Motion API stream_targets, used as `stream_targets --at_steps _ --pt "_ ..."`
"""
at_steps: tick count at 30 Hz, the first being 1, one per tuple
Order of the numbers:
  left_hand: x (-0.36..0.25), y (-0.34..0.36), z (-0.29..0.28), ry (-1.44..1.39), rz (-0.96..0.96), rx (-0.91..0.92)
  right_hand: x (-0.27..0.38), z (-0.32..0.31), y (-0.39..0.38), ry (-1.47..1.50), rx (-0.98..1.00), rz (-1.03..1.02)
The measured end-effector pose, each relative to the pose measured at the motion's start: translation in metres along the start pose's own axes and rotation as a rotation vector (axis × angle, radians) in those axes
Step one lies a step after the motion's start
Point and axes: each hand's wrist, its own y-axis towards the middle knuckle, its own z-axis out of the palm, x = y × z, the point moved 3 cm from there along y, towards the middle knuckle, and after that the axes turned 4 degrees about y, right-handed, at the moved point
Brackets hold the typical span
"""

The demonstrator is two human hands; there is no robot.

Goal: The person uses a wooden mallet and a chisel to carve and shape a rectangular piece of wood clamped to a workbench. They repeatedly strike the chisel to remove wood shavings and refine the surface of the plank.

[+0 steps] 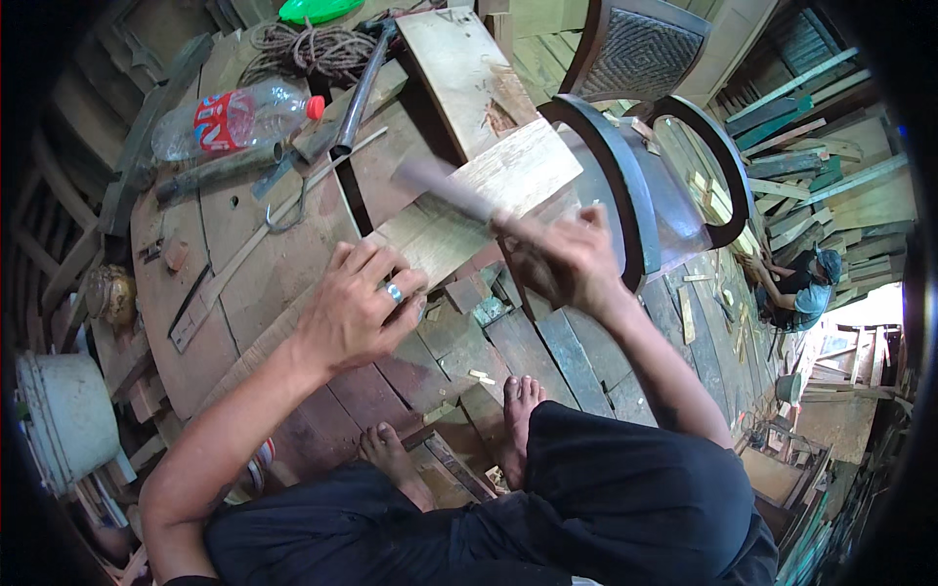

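Note:
A long pale wooden board (535, 168) lies slantwise across the work table in front of me. My left hand (363, 305) presses on its nearer part, with a ring on one finger and the fingers curled over the wood. Smeared by motion, my right hand (572, 256) grips a long flat-bladed tool (445, 188) by its end. The blade crosses above the board, pointing to the far left; blur hides its exact kind.
A plastic bottle (239, 119) with a red cap, a metal pipe (363, 98), coiled rope (311, 51) and a hook (285, 217) lie on the table. A dark wooden chair (625, 176) stands at the right. Another person (806, 293) sits farther right among timber. A white bucket (73, 415) is at left.

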Motion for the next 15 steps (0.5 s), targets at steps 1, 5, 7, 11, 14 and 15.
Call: stream_targets --at_steps 1,5,7,11,14,15 --pt "-0.002 0.001 0.0 -0.004 0.013 -0.02 -0.011 -0.014 0.007 0.09 -0.106 0.082" --pt "0.001 -0.002 0.004 -0.026 -0.015 0.037 -0.025 0.002 -0.002 0.188 -0.138 0.294" --pt "0.004 -0.006 0.003 -0.014 -0.009 0.014 0.012 0.013 -0.008 0.24 0.033 0.112" --pt "-0.006 0.009 -0.001 -0.014 0.025 -0.028 -0.029 -0.022 -0.008 0.002 0.006 0.241" --pt "-0.002 0.003 0.0 -0.013 0.01 0.003 -0.047 -0.005 -0.018 -0.035 -0.094 0.356" --pt "0.0 0.002 0.002 -0.021 0.0 0.015 -0.04 0.002 -0.018 -0.012 -0.055 0.353"
